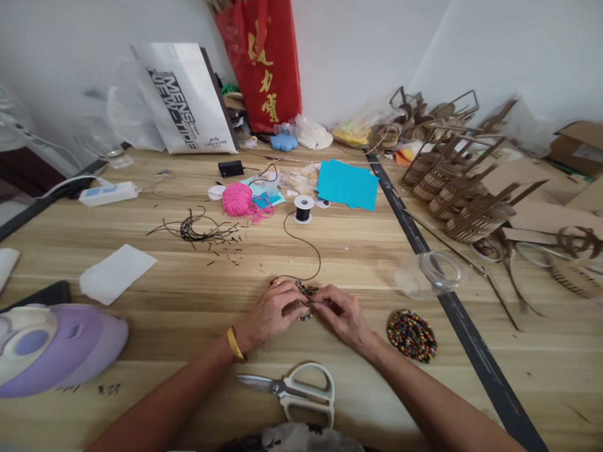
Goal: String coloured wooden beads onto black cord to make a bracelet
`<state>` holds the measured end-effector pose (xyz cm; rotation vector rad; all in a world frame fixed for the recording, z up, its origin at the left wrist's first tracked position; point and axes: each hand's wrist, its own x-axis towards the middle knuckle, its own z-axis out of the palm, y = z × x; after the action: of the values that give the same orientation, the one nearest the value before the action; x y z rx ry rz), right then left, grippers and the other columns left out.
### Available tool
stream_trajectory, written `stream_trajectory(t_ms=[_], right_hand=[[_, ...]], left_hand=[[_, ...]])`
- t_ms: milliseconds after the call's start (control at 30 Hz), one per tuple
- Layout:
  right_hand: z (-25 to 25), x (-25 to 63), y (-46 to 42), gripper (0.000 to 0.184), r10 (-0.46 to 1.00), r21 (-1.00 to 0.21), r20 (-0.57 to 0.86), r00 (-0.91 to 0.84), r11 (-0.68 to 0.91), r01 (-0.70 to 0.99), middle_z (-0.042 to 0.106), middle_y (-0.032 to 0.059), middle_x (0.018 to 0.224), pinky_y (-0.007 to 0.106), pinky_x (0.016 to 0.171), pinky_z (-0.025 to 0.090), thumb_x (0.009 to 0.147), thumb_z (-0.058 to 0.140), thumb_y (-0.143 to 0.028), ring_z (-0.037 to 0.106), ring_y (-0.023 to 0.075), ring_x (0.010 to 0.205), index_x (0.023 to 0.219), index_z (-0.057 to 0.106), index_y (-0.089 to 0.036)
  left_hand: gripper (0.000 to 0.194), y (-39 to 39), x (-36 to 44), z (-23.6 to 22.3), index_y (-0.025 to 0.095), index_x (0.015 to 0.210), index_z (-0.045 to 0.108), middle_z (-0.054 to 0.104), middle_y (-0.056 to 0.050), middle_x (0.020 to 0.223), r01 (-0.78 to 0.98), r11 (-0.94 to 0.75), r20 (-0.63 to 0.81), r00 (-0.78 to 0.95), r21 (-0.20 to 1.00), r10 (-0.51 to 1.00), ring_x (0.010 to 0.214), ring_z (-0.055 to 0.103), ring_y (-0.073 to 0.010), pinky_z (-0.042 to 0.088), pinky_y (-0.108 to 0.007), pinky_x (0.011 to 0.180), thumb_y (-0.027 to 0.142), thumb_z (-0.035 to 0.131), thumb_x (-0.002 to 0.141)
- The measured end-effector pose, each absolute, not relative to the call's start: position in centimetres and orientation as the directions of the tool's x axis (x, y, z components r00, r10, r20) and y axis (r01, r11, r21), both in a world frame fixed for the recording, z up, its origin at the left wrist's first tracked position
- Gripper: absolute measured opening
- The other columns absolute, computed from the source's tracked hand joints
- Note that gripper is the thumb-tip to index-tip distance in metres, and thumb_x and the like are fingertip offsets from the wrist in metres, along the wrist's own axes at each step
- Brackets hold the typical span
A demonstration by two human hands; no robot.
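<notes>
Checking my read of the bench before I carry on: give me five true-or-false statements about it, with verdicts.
1. The left hand and right hand are both at the beadwork. True.
2. The scissors lie beyond the thread spool. False: the scissors lie nearer the person, between the forearms; the thread spool stands beyond the hands.
3. Black cord runs from the spool toward the hands. True.
4. The pink yarn is to the right of the blue sheets. False: the pink yarn is to the left of the blue sheets.
5. A round beaded piece lies to the right of the right hand. True.
</notes>
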<state>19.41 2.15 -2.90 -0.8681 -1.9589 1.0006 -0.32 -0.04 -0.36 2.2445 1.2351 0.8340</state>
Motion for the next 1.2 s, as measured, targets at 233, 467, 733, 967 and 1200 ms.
stream_trajectory(t_ms=[233,467,733,967,1200], right_hand=[[-3.2,19.1,2.0,0.010,0.705,-0.778,0.440,-0.556,0.609,0.156,0.063,0.0055,0.079,0.026,0.068,0.046,0.091,0.052,-0.022,0.059,0.0154,0.074,0.088,0.061,-0.018],[-3.0,19.0,1.8,0.009,0.707,-0.768,0.419,-0.570,0.611,0.193,0.063,0.0058,0.080,0.025,0.064,0.046,0.090,0.054,-0.026,0.057,0.0148,0.070,0.091,0.059,-0.018],[-3.4,18.8,1.7,0.008,0.772,-0.807,0.378,-0.511,0.545,0.226,0.060,0.0017,0.074,0.022,0.058,0.043,0.089,0.056,-0.024,0.054,0.0117,0.063,0.094,0.058,-0.018],[-2.7,18.5,1.7,0.009,0.786,-0.815,0.386,-0.483,0.536,0.221,0.062,0.0038,0.077,0.024,0.063,0.044,0.089,0.054,-0.022,0.057,0.0140,0.069,0.087,0.061,-0.018],[-2.9,18.9,2.4,0.013,0.844,-0.865,0.329,-0.424,0.450,0.224,0.060,0.0046,0.079,0.024,0.060,0.043,0.089,0.054,-0.026,0.055,0.0151,0.072,0.082,0.062,-0.018]], left_hand=[[0.013,-0.3,-0.3,-0.7,0.016,0.086,0.064,0.062,-0.007,0.087,0.574,-0.519,0.293,0.442,0.634,0.848,0.093,0.053,-0.0194,0.042,-0.037,0.089,0.025,0.055,0.088],[0.014,-0.2,-0.3,-0.8,0.016,0.079,0.063,0.060,-0.005,0.084,0.551,-0.533,0.313,0.446,0.642,0.838,0.089,0.052,-0.0180,0.043,-0.034,0.084,0.019,0.053,0.088],[0.013,-0.1,-0.2,-0.4,0.016,0.077,0.064,0.061,-0.006,0.082,0.515,-0.521,0.352,0.394,0.680,0.849,0.087,0.053,-0.0184,0.043,-0.034,0.082,0.019,0.055,0.086],[0.013,0.0,-0.4,-0.4,0.016,0.076,0.065,0.062,-0.006,0.081,0.490,-0.507,0.360,0.367,0.709,0.858,0.084,0.054,-0.0180,0.042,-0.034,0.082,0.018,0.056,0.085],[0.014,0.6,-1.3,-0.2,0.015,0.075,0.064,0.064,-0.005,0.077,0.454,-0.415,0.359,0.209,0.789,0.910,0.080,0.056,-0.0168,0.042,-0.033,0.082,0.020,0.056,0.085]])
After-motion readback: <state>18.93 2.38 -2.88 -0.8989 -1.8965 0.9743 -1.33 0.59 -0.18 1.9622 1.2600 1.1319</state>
